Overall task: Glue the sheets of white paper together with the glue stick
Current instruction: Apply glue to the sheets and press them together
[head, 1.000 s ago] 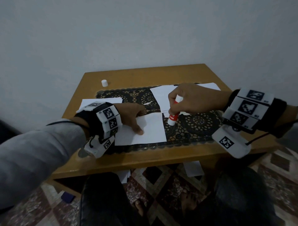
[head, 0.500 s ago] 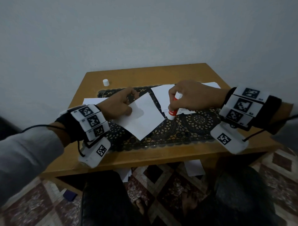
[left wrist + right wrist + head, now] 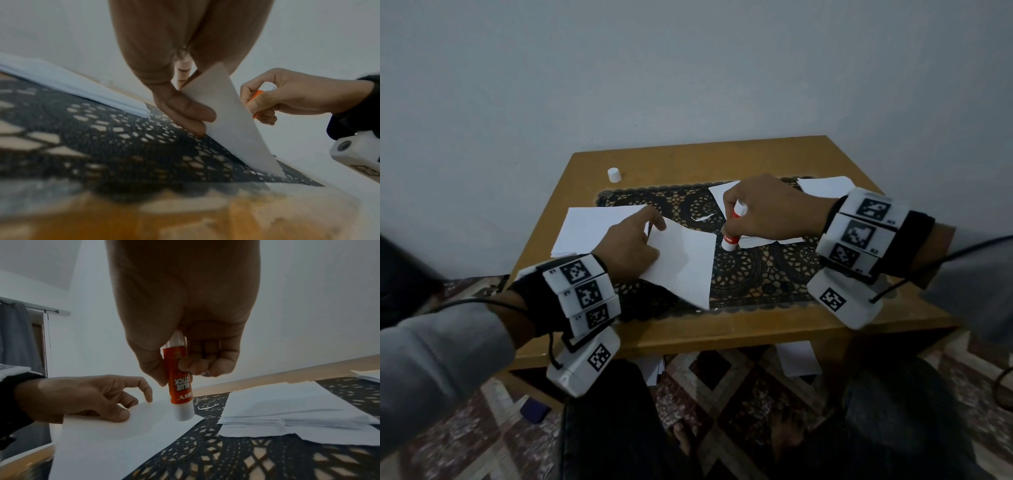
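A: Pinching a single white paper sheet (image 3: 683, 263) — left hand (image 3: 631, 248), thumb on top, fingers (image 3: 185, 112) underneath. Sheet is tilted, grabbed edge raised, lowest corner touching the black lace mat (image 3: 753, 274).

B: Right hand (image 3: 767, 209)?

A: Curled around an orange-and-white glue stick (image 3: 180, 386), thumb and fingertips clamping the barrel. Stick upright, white end down, "GLUE STICK" readable upside down in right wrist view.

B: Tip touching paper?

A: White end sits right at the far corner of the held sheet; contact can't be confirmed.

B: Other sheets?

A: Loose white paper pile (image 3: 287, 415) on the mat just right of the stick, under the right hand. Second flat white paper stack (image 3: 592, 229) on the left side, partly behind the left hand.

B: Anything else?

A: Small white cap (image 3: 614, 174) standing at the back left of the wooden worktop (image 3: 722, 329), well apart from both hands. Tiny torn paper scrap (image 3: 702, 217) on the mat between the hands. A few white sheets on the patterned floor (image 3: 722, 394) below.
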The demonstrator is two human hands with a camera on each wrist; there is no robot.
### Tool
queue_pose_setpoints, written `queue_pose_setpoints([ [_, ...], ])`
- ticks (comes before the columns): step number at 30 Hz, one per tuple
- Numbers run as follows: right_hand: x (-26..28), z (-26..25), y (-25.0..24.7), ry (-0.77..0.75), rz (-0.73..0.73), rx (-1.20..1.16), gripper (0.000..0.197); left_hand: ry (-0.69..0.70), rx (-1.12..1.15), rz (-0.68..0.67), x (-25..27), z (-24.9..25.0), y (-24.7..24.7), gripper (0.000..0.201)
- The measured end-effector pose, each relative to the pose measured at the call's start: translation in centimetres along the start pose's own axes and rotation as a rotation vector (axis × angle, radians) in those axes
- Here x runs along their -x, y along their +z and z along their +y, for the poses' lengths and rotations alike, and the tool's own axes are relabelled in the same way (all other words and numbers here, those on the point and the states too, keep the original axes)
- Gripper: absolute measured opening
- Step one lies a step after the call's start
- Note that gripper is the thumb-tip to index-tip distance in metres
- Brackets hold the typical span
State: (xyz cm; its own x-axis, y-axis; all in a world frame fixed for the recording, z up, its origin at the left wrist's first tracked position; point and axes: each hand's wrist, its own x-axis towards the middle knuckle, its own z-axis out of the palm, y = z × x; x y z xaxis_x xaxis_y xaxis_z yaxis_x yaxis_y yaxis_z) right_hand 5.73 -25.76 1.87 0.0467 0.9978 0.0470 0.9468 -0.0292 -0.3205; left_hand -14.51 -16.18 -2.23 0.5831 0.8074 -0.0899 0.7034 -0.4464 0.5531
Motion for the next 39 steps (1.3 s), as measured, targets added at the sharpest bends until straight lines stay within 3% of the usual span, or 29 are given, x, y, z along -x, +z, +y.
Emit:
queue_pose_setpoints([
  [5,-1.1,0.4,0.4,0.003,0.058,-0.006,0.024,-0.025,-0.084,-0.053,0.3,0.2,1.2,0.022],
  [14,-3.2,0.5,1.5,0.05,0.1,-0.122,0.027,-0.062,-0.267,-0.185,-0.2,0.6,2.0,0.043],
  [19,-3.7,0.8,2.7,0.082,0.073,-0.185,0.028,0.071,-0.413,-0.099,-0.2,1.3,1.5,0.043],
  [24,-4.3,0.4,3.1,0.079,0.046,-0.175,0.033,0.283,-0.581,-0.238,-1.1,2.4,2.1,0.064],
  [30,-4.8,0.2,3.7,0.068,0.015,-0.116,0.021,0.312,-0.681,-0.263,-1.7,2.6,2.3,0.066],
  [39,-3.5,0.0,3.7,0.035,0.007,-0.087,0.024,0.308,-0.64,-0.257,-1.4,2.2,2.4,0.063],
])
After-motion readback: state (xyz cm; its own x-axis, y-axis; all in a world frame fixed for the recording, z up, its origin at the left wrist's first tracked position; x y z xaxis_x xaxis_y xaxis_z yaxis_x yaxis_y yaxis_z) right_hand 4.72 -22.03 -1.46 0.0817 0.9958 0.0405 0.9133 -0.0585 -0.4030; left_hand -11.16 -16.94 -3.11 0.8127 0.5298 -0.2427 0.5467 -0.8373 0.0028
